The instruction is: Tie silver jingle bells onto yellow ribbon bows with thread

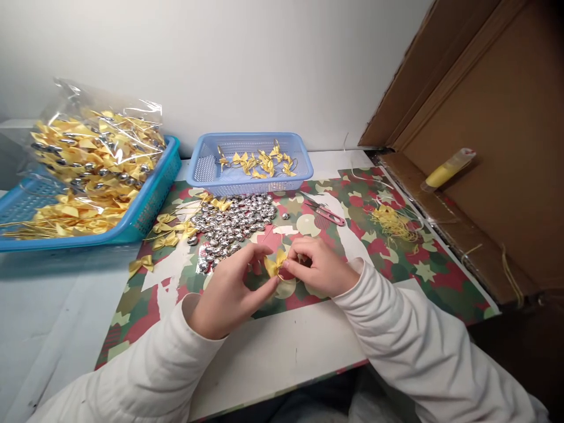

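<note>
Between my two hands is a yellow ribbon bow [274, 265] with a thin cord at its lower side. My left hand [238, 285] pinches it from the left with thumb and fingers. From the right, my right hand [319, 264] has thumb and forefinger closed at the bow's knot. Just beyond my left hand lies a heap of shiny silver bells or beads [233, 220]; their exact kind is hard to tell. Loose yellow bows [165, 229] with cords lie left of the heap. A pair of pink-handled thread snips [325, 212] rests past my right hand.
A blue basket [198, 170] at the back holds several finished-looking bows. At left, a larger blue basket [145, 205] carries bows under a filled clear bag [97, 141]. Yellow thread scraps [394, 222] lie right. A yellow thread spool [447, 170] stands by the cardboard wall [484, 106].
</note>
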`<state>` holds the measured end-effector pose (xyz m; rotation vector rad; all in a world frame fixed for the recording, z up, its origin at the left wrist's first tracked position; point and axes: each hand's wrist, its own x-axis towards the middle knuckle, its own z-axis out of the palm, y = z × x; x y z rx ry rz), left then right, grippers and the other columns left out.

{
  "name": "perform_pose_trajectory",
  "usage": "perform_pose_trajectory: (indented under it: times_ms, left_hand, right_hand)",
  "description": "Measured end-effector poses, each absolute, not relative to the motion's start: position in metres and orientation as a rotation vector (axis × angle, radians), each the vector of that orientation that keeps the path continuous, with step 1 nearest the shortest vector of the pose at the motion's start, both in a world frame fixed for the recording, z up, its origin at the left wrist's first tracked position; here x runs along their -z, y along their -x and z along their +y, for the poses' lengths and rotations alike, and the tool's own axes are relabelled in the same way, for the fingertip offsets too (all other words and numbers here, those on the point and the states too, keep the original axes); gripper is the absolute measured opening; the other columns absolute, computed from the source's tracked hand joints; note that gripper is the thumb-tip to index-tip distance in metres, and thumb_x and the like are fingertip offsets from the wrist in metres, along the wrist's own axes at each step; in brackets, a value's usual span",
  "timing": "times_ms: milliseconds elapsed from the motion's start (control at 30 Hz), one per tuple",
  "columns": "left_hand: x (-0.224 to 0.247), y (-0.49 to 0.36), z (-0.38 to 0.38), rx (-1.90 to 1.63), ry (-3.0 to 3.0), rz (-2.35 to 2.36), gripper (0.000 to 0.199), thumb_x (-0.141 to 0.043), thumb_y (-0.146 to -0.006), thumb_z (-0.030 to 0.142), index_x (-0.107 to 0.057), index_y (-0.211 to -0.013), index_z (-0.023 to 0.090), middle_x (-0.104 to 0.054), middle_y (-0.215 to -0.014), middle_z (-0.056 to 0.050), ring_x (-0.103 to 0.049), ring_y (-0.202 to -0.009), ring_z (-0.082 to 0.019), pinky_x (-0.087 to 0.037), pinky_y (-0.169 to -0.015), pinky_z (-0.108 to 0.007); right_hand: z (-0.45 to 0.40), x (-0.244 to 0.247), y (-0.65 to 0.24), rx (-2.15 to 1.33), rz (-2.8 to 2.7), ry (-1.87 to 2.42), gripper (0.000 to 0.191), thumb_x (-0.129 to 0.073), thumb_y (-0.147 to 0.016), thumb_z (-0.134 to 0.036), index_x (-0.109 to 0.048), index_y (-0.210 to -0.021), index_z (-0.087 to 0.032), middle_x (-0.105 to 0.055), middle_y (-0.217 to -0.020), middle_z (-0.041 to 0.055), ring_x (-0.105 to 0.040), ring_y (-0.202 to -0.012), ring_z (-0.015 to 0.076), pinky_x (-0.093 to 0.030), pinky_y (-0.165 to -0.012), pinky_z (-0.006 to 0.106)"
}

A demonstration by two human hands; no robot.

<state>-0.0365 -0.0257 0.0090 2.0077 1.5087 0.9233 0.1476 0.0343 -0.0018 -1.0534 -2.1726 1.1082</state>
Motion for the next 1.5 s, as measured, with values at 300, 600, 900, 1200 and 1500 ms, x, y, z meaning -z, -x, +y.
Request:
perform_pose_trajectory:
  times_ms: [300,600,900,1200,1500]
  left_hand:
    - [-0.004,0.03,-0.03,-1.116,-1.315,1.319,0.018,-0.067,-0.082,0.031,-0.063,-0.09,0.017,-0.066,-0.078,-0.003,-0.061,-0.068,-0.015,-0.051,-0.059,-0.025]
    - [0.001,0.024,-0.034,-1.222,-1.2,1.261,0.016,-0.068,-0.083,0.029,-0.055,-0.082,0.019,-0.055,-0.071,0.003,-0.051,-0.061,-0.008,-0.046,-0.054,-0.018]
    - [-0.001,0.025,-0.035,-1.228,-1.278,1.264,0.011,-0.065,-0.083,0.024,-0.056,-0.08,0.019,-0.055,-0.071,0.004,-0.053,-0.062,-0.008,-0.047,-0.057,-0.019]
    - [-0.004,0.026,-0.035,-1.171,-1.39,1.285,0.01,-0.062,-0.083,0.024,-0.055,-0.078,0.02,-0.055,-0.071,0.002,-0.054,-0.064,-0.011,-0.047,-0.058,-0.023]
    - [-0.004,0.029,-0.034,-1.1,-1.564,1.29,0.009,-0.058,-0.087,0.026,-0.055,-0.081,0.021,-0.056,-0.071,0.002,-0.055,-0.065,-0.012,-0.047,-0.058,-0.024]
  right_hand:
    - [0.028,-0.011,-0.153,-1.279,-1.954,0.864,0.021,-0.048,-0.082,-0.025,-0.05,-0.061,-0.019,-0.052,-0.062,-0.0012,-0.046,-0.059,0.0121,-0.036,-0.058,0.027]
    - [0.015,0.0,-0.143,-0.4,-2.059,0.784,0.019,-0.056,-0.075,-0.014,-0.048,-0.058,-0.017,-0.041,-0.05,-0.0075,-0.037,-0.051,0.0076,-0.025,-0.066,0.031]
    - [0.014,0.003,-0.144,-0.726,-2.095,0.919,0.013,-0.058,-0.077,-0.026,-0.053,-0.068,-0.016,-0.046,-0.054,-0.0072,-0.042,-0.051,0.0074,-0.027,-0.066,0.029]
    - [0.016,0.007,-0.144,-0.664,-2.153,0.829,0.019,-0.046,-0.082,-0.019,-0.052,-0.064,-0.017,-0.049,-0.051,-0.0056,-0.039,-0.05,0.0083,-0.026,-0.065,0.03]
    - [0.017,0.009,-0.138,-0.629,-2.063,0.791,0.02,-0.049,-0.077,-0.02,-0.048,-0.057,-0.018,-0.042,-0.047,-0.0072,-0.037,-0.046,0.0069,-0.028,-0.06,0.028]
